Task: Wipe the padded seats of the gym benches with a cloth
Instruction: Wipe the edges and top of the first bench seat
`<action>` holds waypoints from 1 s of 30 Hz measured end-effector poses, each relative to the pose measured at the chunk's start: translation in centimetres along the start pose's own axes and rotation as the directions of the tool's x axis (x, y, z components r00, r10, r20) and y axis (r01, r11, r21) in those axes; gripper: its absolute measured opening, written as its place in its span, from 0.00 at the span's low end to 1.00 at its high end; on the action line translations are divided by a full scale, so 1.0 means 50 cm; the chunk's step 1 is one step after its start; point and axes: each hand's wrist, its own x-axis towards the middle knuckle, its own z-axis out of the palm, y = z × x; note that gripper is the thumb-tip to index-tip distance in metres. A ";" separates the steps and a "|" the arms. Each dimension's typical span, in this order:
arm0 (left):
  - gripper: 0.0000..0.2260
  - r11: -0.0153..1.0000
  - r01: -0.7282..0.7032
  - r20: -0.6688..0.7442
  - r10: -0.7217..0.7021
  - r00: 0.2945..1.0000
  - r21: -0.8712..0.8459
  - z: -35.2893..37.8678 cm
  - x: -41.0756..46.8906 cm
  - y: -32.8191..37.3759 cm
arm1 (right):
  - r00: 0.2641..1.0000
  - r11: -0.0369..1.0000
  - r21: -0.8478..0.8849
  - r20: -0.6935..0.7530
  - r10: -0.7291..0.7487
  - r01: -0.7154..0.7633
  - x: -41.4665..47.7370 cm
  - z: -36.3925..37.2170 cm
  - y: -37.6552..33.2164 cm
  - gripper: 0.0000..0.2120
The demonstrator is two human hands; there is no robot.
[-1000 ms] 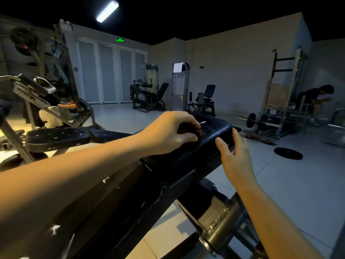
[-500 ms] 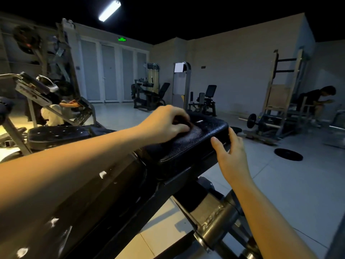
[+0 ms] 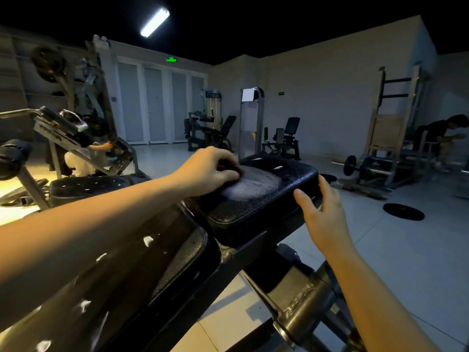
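Observation:
A black padded seat [image 3: 264, 194] of a gym bench fills the middle of the head view, with a damp streak across its top. My left hand [image 3: 205, 171] grips a small dark cloth [image 3: 232, 168] and presses it on the seat's far left part. My right hand [image 3: 323, 209] rests on the seat's right edge, thumb on top and fingers spread down the side. The bench's long black back pad [image 3: 132, 270] runs toward me at lower left.
The bench's steel frame tube [image 3: 304, 303] sits below my right forearm. Another black pad [image 3: 86, 186] lies to the left. A weight plate [image 3: 403, 211] lies on the tiled floor at right. Machines and two people are farther off.
My left hand has drawn the cloth leftward and back across the seat, leaving a damp streak. My right hand has stayed on the seat's right edge.

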 end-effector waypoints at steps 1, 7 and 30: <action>0.08 0.995 0.091 -0.033 -0.090 0.995 0.039 -0.008 0.010 -0.031 | 1.000 1.000 -0.001 0.001 0.000 0.000 0.001 0.001 -0.002 0.28; 0.10 0.992 0.031 -0.102 -0.044 0.994 -0.125 0.038 0.010 0.043 | 1.000 1.000 0.009 -0.004 0.007 -0.007 -0.002 0.003 -0.009 0.28; 0.07 0.987 0.159 -0.074 -0.156 0.985 0.028 0.005 0.045 -0.029 | 1.000 1.000 0.006 -0.015 0.006 -0.006 0.004 0.007 0.000 0.30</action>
